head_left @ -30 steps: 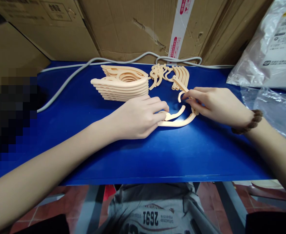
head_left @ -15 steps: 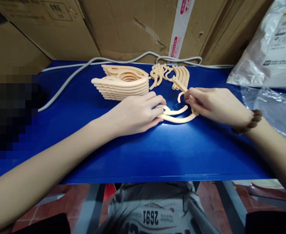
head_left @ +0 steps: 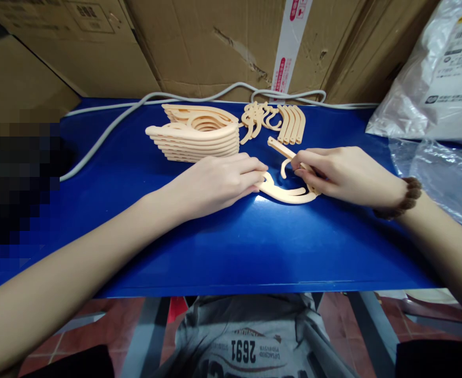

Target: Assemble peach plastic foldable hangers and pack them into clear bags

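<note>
We see that since the earlier frames the peach plastic hanger piece [head_left: 290,194] has slid toward us and away from the row of loose arms [head_left: 291,125] at the back, so its straight bar now stands clear of that row instead of overlapping it. Both hands have come nearer with it, and the curved arms that were spread apart a moment ago now lie closed up against each other.

Our left hand [head_left: 219,184] lies palm down, its fingertips [head_left: 260,181] pressed on the left end of the piece; the fingers are curled together, pinning rather than wrapping it. Our right hand [head_left: 345,173] has thumb and forefinger pinched on the small hook and the straight bar, which runs up and leftward out of the fingers. The right end of the curved arm disappears under that hand, so we cannot tell how the remaining fingers hold it. The piece lies flat on the blue tabletop [head_left: 254,247], between the two sets of fingertips.

The plastic is smooth, matt and pale peach, shaped in thin flat crescents. Just beyond our left fingers sits a neat stack of folded hangers [head_left: 195,134] in the same plastic. A grey cable [head_left: 136,105] runs along the back edge, before creased cardboard boxes [head_left: 215,42]. A beaded bracelet [head_left: 404,197] circles our right wrist.
</note>
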The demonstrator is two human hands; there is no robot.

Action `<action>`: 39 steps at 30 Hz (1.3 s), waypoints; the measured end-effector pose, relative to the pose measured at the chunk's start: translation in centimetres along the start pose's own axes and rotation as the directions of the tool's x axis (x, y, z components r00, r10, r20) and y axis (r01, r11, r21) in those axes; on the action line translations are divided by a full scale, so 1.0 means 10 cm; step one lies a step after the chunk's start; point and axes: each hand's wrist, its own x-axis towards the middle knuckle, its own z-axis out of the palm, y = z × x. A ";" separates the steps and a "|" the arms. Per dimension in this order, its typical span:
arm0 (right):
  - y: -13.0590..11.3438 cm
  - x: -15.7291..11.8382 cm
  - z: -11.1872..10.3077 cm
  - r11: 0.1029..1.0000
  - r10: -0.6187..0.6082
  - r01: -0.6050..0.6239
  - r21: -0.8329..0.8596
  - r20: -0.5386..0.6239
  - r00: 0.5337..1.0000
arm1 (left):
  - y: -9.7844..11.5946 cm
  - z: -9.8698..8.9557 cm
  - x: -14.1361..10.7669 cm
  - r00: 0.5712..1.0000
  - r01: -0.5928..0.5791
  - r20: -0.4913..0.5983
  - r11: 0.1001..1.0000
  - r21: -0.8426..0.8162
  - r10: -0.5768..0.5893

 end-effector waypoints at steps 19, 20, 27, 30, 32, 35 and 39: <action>-0.12 -0.01 0.04 0.983 -0.120 0.118 0.141 0.006 0.993 | -0.03 0.03 0.02 1.000 0.016 0.022 0.996 -0.088 -0.014; -0.13 -0.01 0.04 0.982 -0.121 0.119 0.143 0.005 0.993 | -0.03 0.03 0.02 1.000 0.012 0.020 0.996 -0.086 -0.010; -0.18 -0.01 0.06 0.981 -0.135 0.134 0.140 -0.001 0.991 | -0.03 0.06 0.02 1.000 -0.021 -0.013 1.000 -0.020 0.020; -0.20 -0.01 0.06 0.986 -0.128 0.126 0.111 0.006 0.992 | -0.04 0.06 0.03 1.000 -0.017 -0.019 1.000 0.017 0.017; -0.21 -0.02 0.05 0.985 -0.129 0.126 0.116 0.017 0.991 | -0.04 0.04 0.03 1.000 -0.006 -0.020 0.999 0.051 0.007; -0.22 -0.03 0.03 0.976 -0.149 0.145 0.162 0.015 0.989 | -0.05 0.02 0.02 0.999 0.029 -0.018 0.993 0.114 -0.027; -0.26 -0.04 0.04 0.962 -0.181 0.179 0.204 -0.009 0.983 | -0.06 0.01 0.01 0.994 0.093 0.034 0.982 0.167 -0.100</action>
